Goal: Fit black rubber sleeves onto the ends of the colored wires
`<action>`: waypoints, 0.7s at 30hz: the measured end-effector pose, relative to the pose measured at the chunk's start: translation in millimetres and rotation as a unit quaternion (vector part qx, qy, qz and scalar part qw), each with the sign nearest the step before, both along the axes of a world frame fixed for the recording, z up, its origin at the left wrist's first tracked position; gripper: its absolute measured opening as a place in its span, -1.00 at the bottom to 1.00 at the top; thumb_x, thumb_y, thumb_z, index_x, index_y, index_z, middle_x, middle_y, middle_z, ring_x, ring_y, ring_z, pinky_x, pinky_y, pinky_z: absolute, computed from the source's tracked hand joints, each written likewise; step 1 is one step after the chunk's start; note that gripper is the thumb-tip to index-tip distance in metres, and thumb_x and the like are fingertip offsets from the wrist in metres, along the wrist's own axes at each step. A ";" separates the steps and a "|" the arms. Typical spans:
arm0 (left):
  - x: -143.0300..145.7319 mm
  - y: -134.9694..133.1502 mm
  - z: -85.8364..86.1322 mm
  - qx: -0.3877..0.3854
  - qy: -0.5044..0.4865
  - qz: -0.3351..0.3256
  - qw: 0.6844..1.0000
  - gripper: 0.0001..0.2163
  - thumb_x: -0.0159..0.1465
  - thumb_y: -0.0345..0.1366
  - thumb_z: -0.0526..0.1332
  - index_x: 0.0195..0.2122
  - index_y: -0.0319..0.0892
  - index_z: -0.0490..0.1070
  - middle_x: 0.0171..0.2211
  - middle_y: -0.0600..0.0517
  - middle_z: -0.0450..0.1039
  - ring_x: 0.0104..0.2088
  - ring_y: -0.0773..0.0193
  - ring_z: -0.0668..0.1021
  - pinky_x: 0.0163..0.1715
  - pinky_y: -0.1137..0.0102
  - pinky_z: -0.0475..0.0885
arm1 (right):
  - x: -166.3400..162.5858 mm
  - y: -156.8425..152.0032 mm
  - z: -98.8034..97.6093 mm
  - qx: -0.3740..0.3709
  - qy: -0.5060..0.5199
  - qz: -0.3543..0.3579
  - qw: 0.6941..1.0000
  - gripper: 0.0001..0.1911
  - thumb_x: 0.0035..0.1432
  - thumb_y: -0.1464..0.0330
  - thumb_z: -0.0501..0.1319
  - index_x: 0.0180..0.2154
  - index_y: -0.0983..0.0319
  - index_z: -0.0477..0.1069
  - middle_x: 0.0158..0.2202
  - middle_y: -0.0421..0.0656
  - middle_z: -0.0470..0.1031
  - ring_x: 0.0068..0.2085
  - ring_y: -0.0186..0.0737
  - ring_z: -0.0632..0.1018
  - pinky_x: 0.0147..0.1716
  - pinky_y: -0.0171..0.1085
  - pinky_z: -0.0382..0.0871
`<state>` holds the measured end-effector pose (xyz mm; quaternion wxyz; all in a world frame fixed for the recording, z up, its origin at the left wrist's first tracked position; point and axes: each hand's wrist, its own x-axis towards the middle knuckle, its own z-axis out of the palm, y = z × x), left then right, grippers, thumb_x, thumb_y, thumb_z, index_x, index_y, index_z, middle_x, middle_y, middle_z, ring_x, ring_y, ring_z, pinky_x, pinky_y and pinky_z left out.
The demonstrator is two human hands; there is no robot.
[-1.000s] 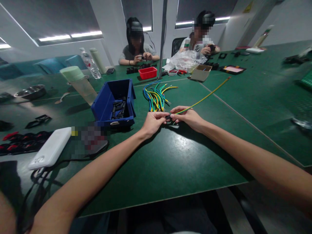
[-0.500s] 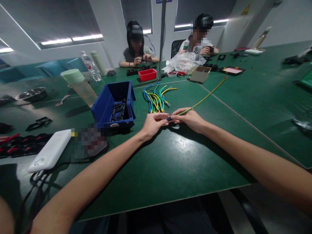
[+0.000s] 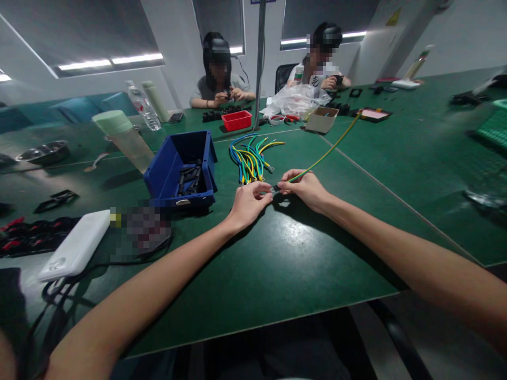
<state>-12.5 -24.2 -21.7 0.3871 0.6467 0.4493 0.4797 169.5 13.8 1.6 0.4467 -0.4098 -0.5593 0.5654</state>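
My right hand [image 3: 306, 189] pinches a yellow-green wire [image 3: 331, 150] close to its near end, just behind a black sleeve [image 3: 276, 187]. From there the wire curves up and away to the right. A small metal lug at that end meets the fingertips of my left hand [image 3: 250, 205], whose thumb and forefinger close about its tip. Right behind my hands lies a bundle of blue, green and yellow wires [image 3: 250, 161] with metal lugs. To the left stands a blue bin [image 3: 180, 198] holding several black tubular parts [image 3: 190, 177].
A white power bank [image 3: 77, 245] with black cables lies at the left, near a power strip [image 3: 35, 237]. Farther back are a green-lidded bottle [image 3: 122, 137], a red tray [image 3: 236, 121], a cardboard box [image 3: 321, 120] and a metal pole [image 3: 259, 68]. Two people sit across the table.
My hands have parted slightly, showing the metal lug beyond the black sleeve. The wire's far end has swung a little left and up. The view has shifted slightly.
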 end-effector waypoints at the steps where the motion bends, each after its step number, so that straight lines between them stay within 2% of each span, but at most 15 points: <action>1: -0.1 -0.7 0.9 0.012 0.003 0.005 1.000 -0.81 0.17 -0.36 0.31 -0.17 -0.25 0.52 -0.20 -0.14 0.59 -0.23 0.18 0.63 -0.16 0.24 0.54 | 0.1 0.4 0.0 0.004 -0.001 -0.008 1.000 -0.64 -0.30 0.30 0.52 -0.47 0.24 0.42 -0.57 -0.25 0.44 -0.52 -0.38 0.46 -0.50 -0.36 0.36; 8: -0.3 -1.7 3.3 0.041 0.027 0.014 0.999 -0.84 0.18 -0.31 0.32 -0.23 -0.23 0.53 -0.25 -0.11 0.59 -0.25 0.19 0.62 -0.23 0.29 0.53 | -1.8 -2.8 1.1 -0.009 0.011 0.011 1.000 -0.60 -0.33 0.30 0.53 -0.47 0.23 0.37 -0.60 -0.27 0.43 -0.54 -0.38 0.47 -0.51 -0.37 0.35; 21: 0.5 -6.4 11.3 0.084 0.129 0.023 0.988 -0.86 0.19 -0.33 0.29 -0.23 -0.22 0.54 -0.30 -0.05 0.60 -0.45 0.29 0.56 -0.37 0.36 0.47 | -0.3 -0.9 -3.7 -0.028 0.026 0.037 0.999 -0.62 -0.29 0.37 0.52 -0.44 0.25 0.38 -0.59 -0.27 0.47 -0.53 -0.41 0.48 -0.50 -0.41 0.35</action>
